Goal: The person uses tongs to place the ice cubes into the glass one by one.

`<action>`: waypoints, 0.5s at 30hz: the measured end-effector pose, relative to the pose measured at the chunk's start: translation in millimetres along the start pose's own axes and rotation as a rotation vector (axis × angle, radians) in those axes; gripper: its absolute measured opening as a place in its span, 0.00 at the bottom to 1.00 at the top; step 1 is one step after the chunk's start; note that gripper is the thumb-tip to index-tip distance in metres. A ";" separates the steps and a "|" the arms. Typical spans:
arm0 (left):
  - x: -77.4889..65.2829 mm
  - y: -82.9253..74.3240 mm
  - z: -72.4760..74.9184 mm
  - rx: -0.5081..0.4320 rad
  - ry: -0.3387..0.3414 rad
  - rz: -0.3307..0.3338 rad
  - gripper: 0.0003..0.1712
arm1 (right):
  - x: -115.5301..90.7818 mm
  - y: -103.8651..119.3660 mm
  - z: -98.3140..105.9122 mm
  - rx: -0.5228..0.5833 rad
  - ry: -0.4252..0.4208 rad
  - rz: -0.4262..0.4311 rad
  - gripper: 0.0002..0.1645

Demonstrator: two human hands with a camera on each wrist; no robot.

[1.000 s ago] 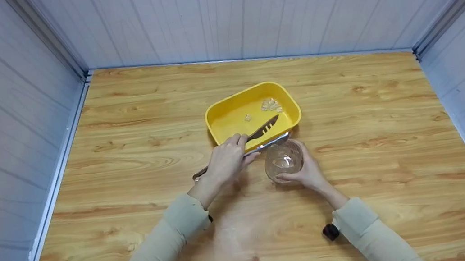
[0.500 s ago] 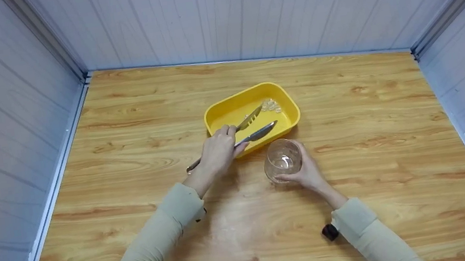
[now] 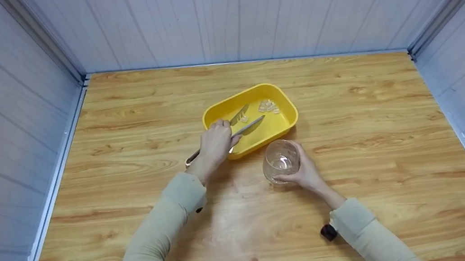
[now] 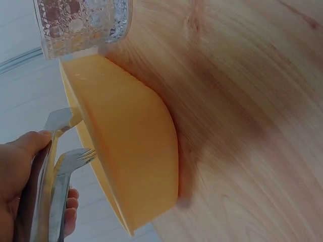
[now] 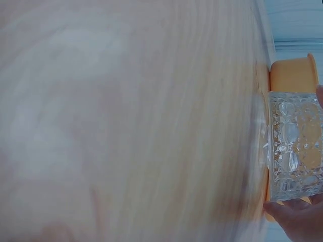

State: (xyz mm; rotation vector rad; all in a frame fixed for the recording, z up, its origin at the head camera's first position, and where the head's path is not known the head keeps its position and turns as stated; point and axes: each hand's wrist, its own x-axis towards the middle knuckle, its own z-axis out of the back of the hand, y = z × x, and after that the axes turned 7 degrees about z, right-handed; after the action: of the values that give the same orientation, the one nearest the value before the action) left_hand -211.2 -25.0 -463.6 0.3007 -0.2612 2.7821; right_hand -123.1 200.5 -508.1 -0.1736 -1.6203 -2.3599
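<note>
The left hand (image 3: 215, 144) is curled round a pair of metal tongs (image 3: 253, 126), thumb on the solid arm and fingers round the slotted one. The two arms stand apart, their tips reaching over the near rim into a yellow tub (image 3: 261, 142), with the slotted tip on the far left and the solid tip nearer and to the right. The handle end pokes out to the left, past the wrist. A single clear piece (image 3: 244, 119) lies in the tub between the tips, close to the slotted one; whether they touch cannot be told. More clear pieces (image 3: 268, 106) sit clustered toward the tub's right end.

The right hand (image 3: 309, 172) grips a clear glass (image 3: 281, 160), thumb on its near side and fingers round the right and far side. The glass stands upright on the bench (image 3: 374, 138), just beside the near right part of the tub, its side covered in a raised pattern (image 5: 292, 146).

The wood-grained bench has pale panelled walls (image 3: 198, 17) at the left, far and right sides. Both arms wear light sleeves (image 3: 149, 247), and a small black object (image 3: 328, 232) shows beside the right cuff (image 3: 353, 218).
</note>
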 end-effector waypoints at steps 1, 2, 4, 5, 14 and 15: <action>1.7 0.0 -1.0 0.007 0.004 0.003 0.24 | 0.0 -0.2 0.0 0.004 0.000 0.002 0.55; 3.3 -0.2 -1.9 0.018 0.006 0.003 0.24 | 0.0 -0.2 0.0 0.004 0.000 0.002 0.55; 6.7 -0.5 -4.0 0.038 0.005 0.003 0.25 | 0.1 0.2 0.0 -0.001 0.000 0.003 0.55; 8.3 -0.6 -4.9 0.050 0.006 0.005 0.25 | 0.1 0.5 0.0 -0.004 -0.001 0.003 0.55; 20.5 -2.1 -10.7 0.073 0.095 0.053 0.25 | 0.0 1.3 -0.7 0.016 -0.002 -0.020 0.55; 21.5 -2.2 -11.3 0.078 0.106 0.058 0.25 | 0.1 0.8 -0.6 0.020 -0.002 -0.019 0.55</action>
State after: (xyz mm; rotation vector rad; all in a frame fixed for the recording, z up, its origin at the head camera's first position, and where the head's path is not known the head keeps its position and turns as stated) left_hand -232.3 -14.0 -469.0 0.1654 -0.1385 2.8588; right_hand -122.9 199.6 -507.5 -0.1572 -1.6535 -2.3572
